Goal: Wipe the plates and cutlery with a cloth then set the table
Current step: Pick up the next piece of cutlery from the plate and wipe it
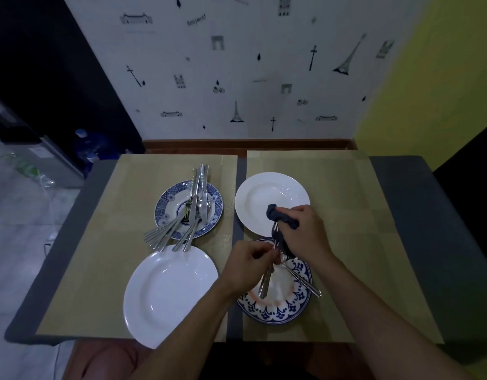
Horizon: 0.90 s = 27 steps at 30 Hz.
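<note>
Left hand [246,263] pinches a fork [270,266] by the handle, while the right hand [302,231] grips a dark cloth [280,216] bunched around its tines.

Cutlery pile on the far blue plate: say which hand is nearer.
Left. The left hand, holding a fork, sits right of the cutlery pile and nearer the person; the right hand, gripping the cloth, lies farther right.

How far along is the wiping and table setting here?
Early. The pieces on the near-right plate look wiped. Left hand holds a fork; right hand rubs it with the cloth. A cutlery pile waits on the far-left plate; nothing is set out yet.
</note>
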### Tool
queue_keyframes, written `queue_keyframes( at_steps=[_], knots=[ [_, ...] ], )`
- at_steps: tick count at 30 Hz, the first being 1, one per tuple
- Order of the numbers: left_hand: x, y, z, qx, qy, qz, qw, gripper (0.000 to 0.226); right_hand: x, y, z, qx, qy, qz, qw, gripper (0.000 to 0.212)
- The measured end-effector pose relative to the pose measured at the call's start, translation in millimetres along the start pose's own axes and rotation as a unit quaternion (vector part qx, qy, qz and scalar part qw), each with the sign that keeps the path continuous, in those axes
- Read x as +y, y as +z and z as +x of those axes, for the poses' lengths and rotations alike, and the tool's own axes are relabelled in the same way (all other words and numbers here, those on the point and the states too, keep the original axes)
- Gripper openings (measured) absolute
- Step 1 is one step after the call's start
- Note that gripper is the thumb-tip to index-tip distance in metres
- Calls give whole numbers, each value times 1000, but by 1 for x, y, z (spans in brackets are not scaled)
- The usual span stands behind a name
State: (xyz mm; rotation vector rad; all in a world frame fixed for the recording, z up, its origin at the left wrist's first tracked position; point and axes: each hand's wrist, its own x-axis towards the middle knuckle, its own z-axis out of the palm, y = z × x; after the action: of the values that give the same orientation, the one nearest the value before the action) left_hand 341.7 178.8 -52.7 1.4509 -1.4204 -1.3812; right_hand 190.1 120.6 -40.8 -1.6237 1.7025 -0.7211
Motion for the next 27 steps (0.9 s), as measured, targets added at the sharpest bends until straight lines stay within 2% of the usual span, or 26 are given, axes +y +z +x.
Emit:
queue_keyframes(
  at_steps=[3,5,8,11,13,17,20,23,27],
  knots=[
    [7,-3,3,21,7,-42,999,18,-6,1,-5,-40,-64,27,997,32],
    [9,-4,4,19,13,-46,999,18,-5,2,-3,-48,-71,21,996,30],
    [11,-6,0,13,-9,-40,999,17,-5,-4,5,28,-17,8,999,34],
    [11,-9,3,52,-34,-42,997,19,-12,-17,3,105,33,97,989,31],
    [13,-11,8,78,-16,-27,996,20,-17,-18,-5,78,47,158,983,28],
    [17,-10,14,79,39,54,995,30,-30,-3,-19,-23,66,224,972,33],
    [18,-12,13,73,62,73,993,26,-31,2,-18,-22,79,203,976,16],
    [24,-12,7,56,91,80,991,22,-26,1,-16,-14,92,165,982,19],
    [28,-15,9,64,32,9,997,10,-28,-6,-19,-2,101,235,967,16]
  ],
)
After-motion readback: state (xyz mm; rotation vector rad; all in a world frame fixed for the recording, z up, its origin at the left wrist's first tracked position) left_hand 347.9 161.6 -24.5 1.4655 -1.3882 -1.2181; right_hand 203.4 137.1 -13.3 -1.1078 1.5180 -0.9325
